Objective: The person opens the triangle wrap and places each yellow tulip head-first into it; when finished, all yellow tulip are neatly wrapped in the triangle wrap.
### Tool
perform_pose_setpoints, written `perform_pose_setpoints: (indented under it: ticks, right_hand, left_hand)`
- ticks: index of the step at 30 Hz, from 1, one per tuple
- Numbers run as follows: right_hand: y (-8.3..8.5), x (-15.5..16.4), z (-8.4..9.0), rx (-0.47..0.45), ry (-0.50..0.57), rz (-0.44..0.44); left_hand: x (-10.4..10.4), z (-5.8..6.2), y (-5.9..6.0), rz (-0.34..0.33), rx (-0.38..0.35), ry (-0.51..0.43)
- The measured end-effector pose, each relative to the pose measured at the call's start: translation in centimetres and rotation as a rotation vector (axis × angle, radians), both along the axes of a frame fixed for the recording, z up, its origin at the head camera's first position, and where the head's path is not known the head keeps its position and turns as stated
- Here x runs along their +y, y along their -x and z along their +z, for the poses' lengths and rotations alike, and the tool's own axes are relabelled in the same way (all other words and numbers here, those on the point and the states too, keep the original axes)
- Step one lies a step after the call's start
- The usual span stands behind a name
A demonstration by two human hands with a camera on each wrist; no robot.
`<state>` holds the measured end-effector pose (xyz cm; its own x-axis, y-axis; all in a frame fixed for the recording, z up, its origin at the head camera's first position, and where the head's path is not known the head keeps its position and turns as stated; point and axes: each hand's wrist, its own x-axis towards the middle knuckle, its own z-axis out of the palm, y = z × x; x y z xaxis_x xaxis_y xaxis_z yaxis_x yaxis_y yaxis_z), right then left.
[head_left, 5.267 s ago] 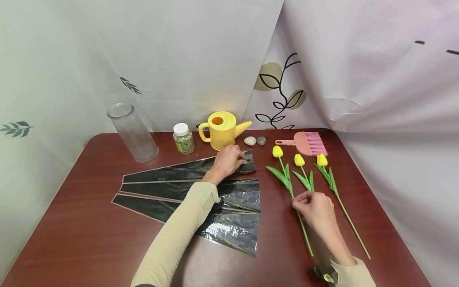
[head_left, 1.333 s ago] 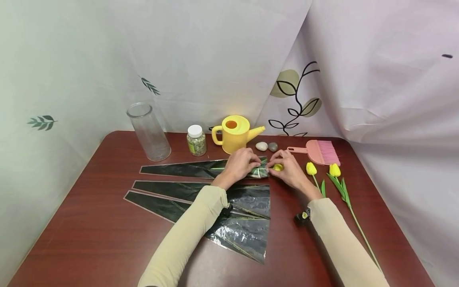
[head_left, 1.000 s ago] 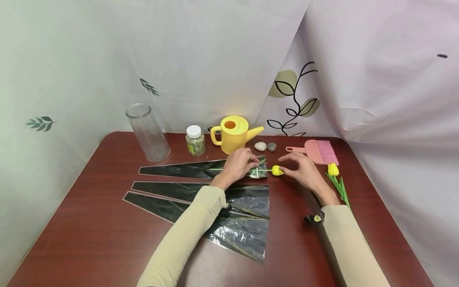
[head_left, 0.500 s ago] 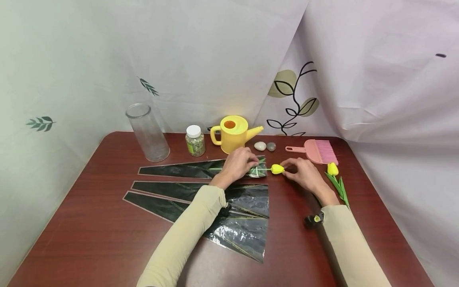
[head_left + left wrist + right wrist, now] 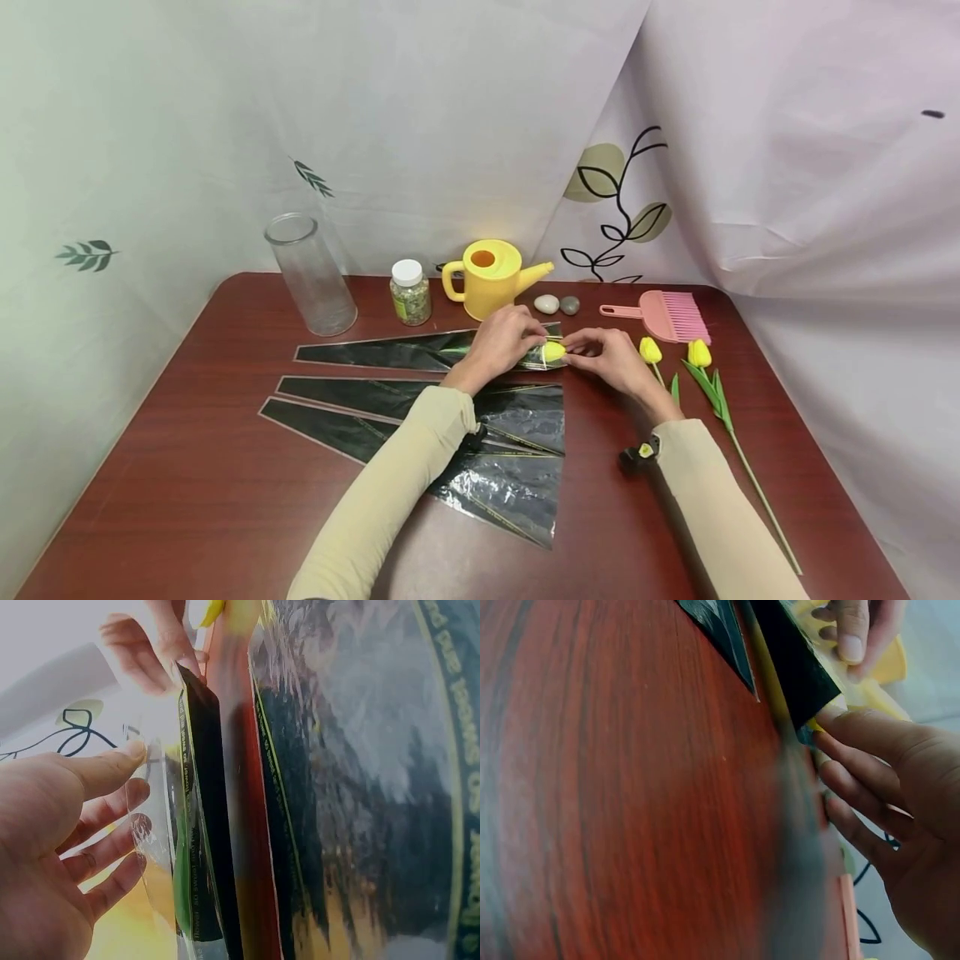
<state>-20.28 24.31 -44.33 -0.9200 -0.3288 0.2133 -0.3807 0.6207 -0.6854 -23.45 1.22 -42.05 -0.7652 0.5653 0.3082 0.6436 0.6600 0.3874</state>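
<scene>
In the head view a dark, clear-faced flower sleeve (image 5: 382,353) lies flat across the middle of the table. My left hand (image 5: 501,343) pinches its wide end by the upper film. Inside that mouth sits the yellow head of a tulip (image 5: 553,352). The fingertips of my right hand (image 5: 609,358) pinch the tulip head's tip, right at the sleeve's edge. From the left wrist, thumb and fingers of the left hand (image 5: 45,810) straddle the clear film, with a green leaf (image 5: 181,877) inside. The right wrist view has the right hand (image 5: 922,780) at the sleeve's dark corner (image 5: 802,682).
Two more sleeves (image 5: 495,492) lie in front. Two tulips (image 5: 699,354) are on the right, one partly behind the right arm. Along the back stand a clear vase (image 5: 315,283), a lidded jar (image 5: 410,300), a yellow watering can (image 5: 491,287), two stones (image 5: 547,304) and a pink brush and dustpan (image 5: 660,317).
Over five seconds my right hand has brought one tulip from the table into the sleeve. In the last half second it has pushed the flower head leftward into the mouth. The left hand stays put.
</scene>
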Motion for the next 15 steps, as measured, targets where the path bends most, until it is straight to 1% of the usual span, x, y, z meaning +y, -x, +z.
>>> perform_pose_setpoints:
  ticks: [4, 10, 12, 15]
  right_hand:
    - [0.4, -0.1, -0.6, -0.009, 0.045, 0.004]
    - [0.6, -0.3, -0.9, 0.002, 0.069, -0.001]
    - [0.5, -0.4, -0.8, 0.013, 0.039, -0.009]
    - [-0.1, -0.2, 0.1, 0.045, -0.055, -0.031]
  left_hand:
    - [0.2, 0.0, 0.1, -0.003, -0.003, 0.005]
    - [0.3, -0.2, 0.3, 0.004, -0.017, 0.011]
    - [0.3, -0.3, 0.3, 0.014, -0.023, 0.017]
    - [0.2, -0.5, 0.3, 0.026, -0.026, 0.02]
